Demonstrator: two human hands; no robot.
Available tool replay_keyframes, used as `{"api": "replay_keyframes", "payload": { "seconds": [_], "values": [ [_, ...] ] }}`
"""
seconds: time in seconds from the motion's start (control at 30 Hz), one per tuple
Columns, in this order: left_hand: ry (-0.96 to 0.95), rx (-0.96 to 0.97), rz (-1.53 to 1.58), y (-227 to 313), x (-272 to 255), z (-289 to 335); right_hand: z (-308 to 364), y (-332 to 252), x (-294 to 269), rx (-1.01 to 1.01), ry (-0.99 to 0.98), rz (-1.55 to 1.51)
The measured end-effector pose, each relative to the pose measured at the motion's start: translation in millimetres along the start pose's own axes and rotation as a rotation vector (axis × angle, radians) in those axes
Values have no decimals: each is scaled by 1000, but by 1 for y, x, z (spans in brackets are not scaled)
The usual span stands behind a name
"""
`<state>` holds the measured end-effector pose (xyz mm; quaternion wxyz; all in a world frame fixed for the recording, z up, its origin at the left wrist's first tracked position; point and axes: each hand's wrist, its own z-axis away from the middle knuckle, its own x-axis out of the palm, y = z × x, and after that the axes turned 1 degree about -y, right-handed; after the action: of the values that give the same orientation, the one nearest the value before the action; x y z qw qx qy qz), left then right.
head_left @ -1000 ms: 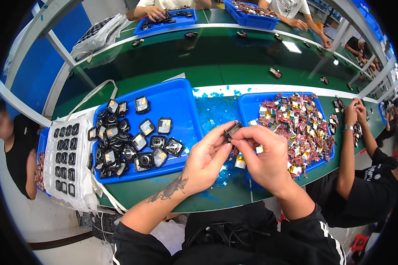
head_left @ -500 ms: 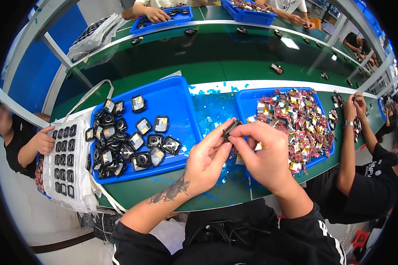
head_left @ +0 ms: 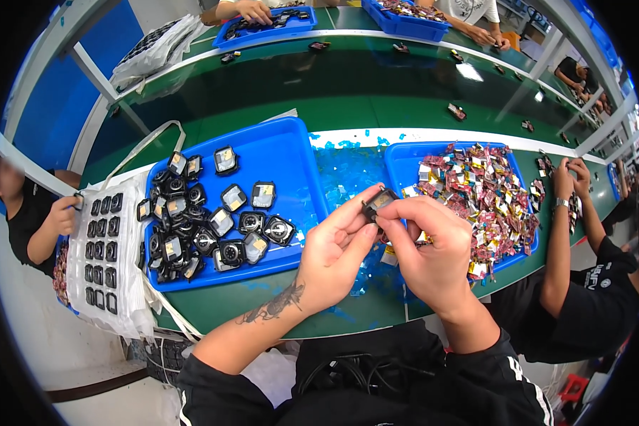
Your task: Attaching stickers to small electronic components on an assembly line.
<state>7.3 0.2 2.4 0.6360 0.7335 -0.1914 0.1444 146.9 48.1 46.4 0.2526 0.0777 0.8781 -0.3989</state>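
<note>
Between my two hands is a small black watch case (head_left: 381, 201), its greyish inner face turned partly toward me. My left hand (head_left: 336, 261) grips the case from the left, with fingers behind it and the thumb in front. The fingers of my right hand (head_left: 433, 245) pinch at its lower right edge; whether a smaller part sits between them is hidden. Left of my hands, a blue tray (head_left: 291, 153) holds a heap of similar black watch cases (head_left: 232, 253). Right of them, another blue tray (head_left: 397, 157) is filled with small reddish circuit pieces with white and yellow tabs (head_left: 476, 206).
Blue film scraps (head_left: 351, 177) litter the green table between the trays. White foam trays of black cases (head_left: 103, 248) stand at the left, beside a co-worker's hand (head_left: 65, 215). Beyond runs a green conveyor (head_left: 298, 92) with scattered parts. Other people work opposite and at the right.
The watch case has tilted so more of its inner face shows, and my right fingers have shifted along its edge. The left co-worker's hand has lifted off the foam tray. Conveyor parts appear shifted slightly right.
</note>
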Motion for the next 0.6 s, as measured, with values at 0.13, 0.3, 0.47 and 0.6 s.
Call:
{"api": "replay_keyframes", "payload": {
  "seconds": [0.13, 0.3, 0.47, 0.6],
  "values": [
    [-1, 8, -13, -1, 1, 1, -3, -1, 1, -24, -8, 3],
    [2, 10, -83, -1, 3, 4, -4, -2, -2, 17, -53, 17],
    [-1, 50, -261, 1, 5, 6, -7, -6, -10, 43, -131, 77],
    [-31, -3, -191, 2, 5, 5, -7, -3, -13, 9, -96, 92]
  ]
}}
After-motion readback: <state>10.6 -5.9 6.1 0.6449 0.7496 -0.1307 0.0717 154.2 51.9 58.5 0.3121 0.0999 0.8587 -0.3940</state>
